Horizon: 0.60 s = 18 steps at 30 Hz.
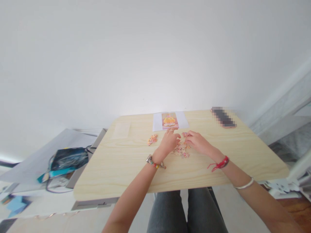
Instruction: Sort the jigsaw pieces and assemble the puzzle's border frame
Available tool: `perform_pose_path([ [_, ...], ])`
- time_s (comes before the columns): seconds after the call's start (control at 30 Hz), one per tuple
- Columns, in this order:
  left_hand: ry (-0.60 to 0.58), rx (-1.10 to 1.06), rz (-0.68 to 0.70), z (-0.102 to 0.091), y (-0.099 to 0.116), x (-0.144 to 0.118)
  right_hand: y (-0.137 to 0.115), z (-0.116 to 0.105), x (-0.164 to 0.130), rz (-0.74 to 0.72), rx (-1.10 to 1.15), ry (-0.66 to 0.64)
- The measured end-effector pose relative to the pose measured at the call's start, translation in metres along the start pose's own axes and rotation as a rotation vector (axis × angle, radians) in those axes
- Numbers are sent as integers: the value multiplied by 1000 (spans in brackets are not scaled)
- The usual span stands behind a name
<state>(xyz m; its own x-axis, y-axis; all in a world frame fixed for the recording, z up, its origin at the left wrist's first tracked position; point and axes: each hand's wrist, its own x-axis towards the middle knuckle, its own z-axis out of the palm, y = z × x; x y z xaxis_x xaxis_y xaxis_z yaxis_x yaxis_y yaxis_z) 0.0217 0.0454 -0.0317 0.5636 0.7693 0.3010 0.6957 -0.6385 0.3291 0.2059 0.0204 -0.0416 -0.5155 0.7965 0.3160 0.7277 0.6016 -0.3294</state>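
A loose pile of small pink and cream jigsaw pieces (181,150) lies on the table between my hands. My left hand (169,141) is over the pile's left side, its fingers loosely bent and apart, with nothing visible in them. From the right, my right hand (199,143) reaches in with fingers closed at a few pieces near the pile's far edge; its fingertips seem to pinch a jigsaw piece, partly hidden. A smaller heap of orange and pink jigsaw pieces (152,139) sits left of my left hand. Behind the hands lies a printed picture sheet (157,122) showing a yellow figure.
The pale wooden table (109,174) stands against a white wall (155,58). A phone (223,117), blurred out, lies at the back right. A thin pale sheet (121,130) is at the back left. Beyond the left edge, a dark bag (70,158) rests on a lower surface.
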Motion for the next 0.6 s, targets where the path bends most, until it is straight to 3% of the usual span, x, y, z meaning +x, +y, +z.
perform_pose_path([
  [0.17,95,-4,101,-6,3,-1,0,-5,7,188,205,152],
  [0.3,172,30,172,-15,6,-4,-2,-10,15,301,314,113],
  [0.47,169,32,194,-21,8,-8,-7,-14,19,354,419,31],
  [0.6,159,19,154,-22,7,-12,-15,-15,14,332,380,109],
])
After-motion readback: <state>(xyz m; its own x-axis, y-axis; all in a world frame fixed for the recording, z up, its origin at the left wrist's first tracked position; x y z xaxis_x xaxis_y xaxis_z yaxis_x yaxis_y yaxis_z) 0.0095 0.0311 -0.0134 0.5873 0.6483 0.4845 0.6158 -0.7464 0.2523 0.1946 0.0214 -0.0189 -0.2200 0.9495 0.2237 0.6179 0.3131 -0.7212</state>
